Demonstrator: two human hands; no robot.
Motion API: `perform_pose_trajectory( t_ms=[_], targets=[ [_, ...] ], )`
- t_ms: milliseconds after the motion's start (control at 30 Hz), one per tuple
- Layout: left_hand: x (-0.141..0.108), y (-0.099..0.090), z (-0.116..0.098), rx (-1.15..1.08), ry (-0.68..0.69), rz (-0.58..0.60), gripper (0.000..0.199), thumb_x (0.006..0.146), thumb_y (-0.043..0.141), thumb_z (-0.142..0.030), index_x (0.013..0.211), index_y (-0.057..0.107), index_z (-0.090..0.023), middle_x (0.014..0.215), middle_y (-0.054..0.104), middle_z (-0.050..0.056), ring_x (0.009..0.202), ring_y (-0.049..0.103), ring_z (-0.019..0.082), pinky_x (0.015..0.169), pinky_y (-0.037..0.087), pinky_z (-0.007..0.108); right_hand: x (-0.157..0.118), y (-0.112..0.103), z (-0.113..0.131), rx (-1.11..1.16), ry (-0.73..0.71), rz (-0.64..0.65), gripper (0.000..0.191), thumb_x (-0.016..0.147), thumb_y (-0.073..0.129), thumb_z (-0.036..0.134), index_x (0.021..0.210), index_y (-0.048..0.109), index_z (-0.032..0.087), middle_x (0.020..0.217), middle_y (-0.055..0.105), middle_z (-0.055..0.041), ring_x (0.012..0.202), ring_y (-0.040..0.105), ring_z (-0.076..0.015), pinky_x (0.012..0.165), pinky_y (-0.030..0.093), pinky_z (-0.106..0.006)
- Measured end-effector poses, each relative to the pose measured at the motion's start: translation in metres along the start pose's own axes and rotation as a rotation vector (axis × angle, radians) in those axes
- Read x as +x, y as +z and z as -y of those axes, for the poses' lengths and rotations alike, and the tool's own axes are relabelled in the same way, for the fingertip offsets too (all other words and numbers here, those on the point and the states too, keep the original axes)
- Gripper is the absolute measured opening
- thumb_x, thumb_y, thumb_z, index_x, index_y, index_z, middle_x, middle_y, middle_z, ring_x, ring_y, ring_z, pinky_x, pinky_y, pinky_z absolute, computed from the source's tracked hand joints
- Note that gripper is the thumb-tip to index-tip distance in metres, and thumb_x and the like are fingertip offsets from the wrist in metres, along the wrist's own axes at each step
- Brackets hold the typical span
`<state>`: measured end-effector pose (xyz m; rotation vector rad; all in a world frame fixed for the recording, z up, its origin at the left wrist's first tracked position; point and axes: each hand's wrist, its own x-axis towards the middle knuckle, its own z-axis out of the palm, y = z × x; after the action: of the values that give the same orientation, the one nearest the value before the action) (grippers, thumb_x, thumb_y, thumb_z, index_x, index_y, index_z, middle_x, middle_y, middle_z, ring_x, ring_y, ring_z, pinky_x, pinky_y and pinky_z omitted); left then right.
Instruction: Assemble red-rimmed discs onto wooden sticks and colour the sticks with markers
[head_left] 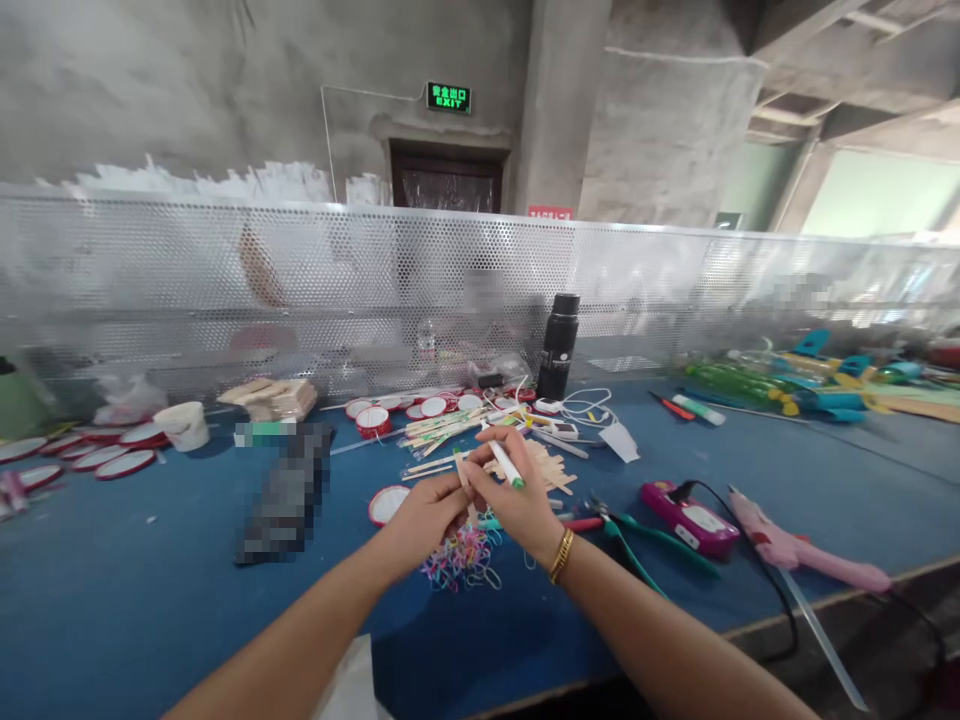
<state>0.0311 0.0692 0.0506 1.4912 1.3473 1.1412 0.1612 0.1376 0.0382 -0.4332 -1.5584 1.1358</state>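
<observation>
Blue surface [150,600] is running left to right. Left hand [424,508] and right hand [525,500] are meeting mid-surface; colorful band heap [454,562] is lying just nearer. Left fingers are clamping wooden stick [460,467] between hands; right fingers are gripping white-green pen [505,463].

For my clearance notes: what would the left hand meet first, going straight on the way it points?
Beyond the wooden stick in the left hand, the right hand probably comes first; depth leaves any contact between the hands unclear.
</observation>
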Motion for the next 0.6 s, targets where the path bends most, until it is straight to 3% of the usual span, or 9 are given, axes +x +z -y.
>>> perform_pose_trajectory(
  t_ms=[167, 333, 533, 600],
  targets=[
    [-0.0002, 0.0021, 0.0000, -0.048, -0.002, -0.003, 0.047, 0.080, 0.061, -0.066, 0.075, 0.055, -0.019, 0.056, 0.045, -0.006, 0.048, 0.035, 0.010, 0.047, 0.026, 0.025, -0.0005, 0.0014, 0.0004, 0.028, 0.030, 0.005, 0.032, 0.081, 0.070, 0.032, 0.105, 0.050, 0.026, 0.074, 0.061, 0.0066, 0.048, 0.053, -0.0095, 0.043, 0.044, -0.022],
    [0.0019, 0.0033, 0.0023, -0.075, -0.030, -0.010, 0.042, 0.081, 0.062, -0.061, 0.076, 0.055, -0.020, 0.054, 0.044, -0.006, 0.047, 0.034, 0.010, 0.047, 0.026, 0.024, -0.0007, -0.0012, -0.0058, -0.063, -0.028, -0.018, 0.031, 0.083, 0.070, 0.029, 0.107, 0.052, 0.025, 0.080, 0.064, 0.0035, 0.058, 0.058, -0.0107, 0.052, 0.050, -0.022],
    [0.0022, 0.0026, 0.0016, -0.054, 0.000, 0.008, 0.039, 0.085, 0.059, -0.057, 0.073, 0.053, -0.020, 0.054, 0.044, -0.005, 0.048, 0.036, 0.010, 0.047, 0.028, 0.025, -0.0003, -0.0027, -0.0037, -0.048, -0.009, 0.009, 0.032, 0.083, 0.069, 0.032, 0.108, 0.050, 0.025, 0.080, 0.063, 0.0051, 0.050, 0.056, -0.0100, 0.046, 0.049, -0.023],
    [0.0020, 0.0020, 0.0016, -0.058, -0.003, 0.004, 0.039, 0.086, 0.057, -0.056, 0.073, 0.054, -0.020, 0.054, 0.044, -0.005, 0.048, 0.036, 0.010, 0.048, 0.029, 0.024, -0.0002, -0.0036, -0.0013, -0.076, -0.034, -0.006, 0.028, 0.087, 0.066, 0.034, 0.109, 0.050, 0.025, 0.079, 0.064, 0.0051, 0.052, 0.058, -0.0110, 0.050, 0.051, -0.024]
  ],
)
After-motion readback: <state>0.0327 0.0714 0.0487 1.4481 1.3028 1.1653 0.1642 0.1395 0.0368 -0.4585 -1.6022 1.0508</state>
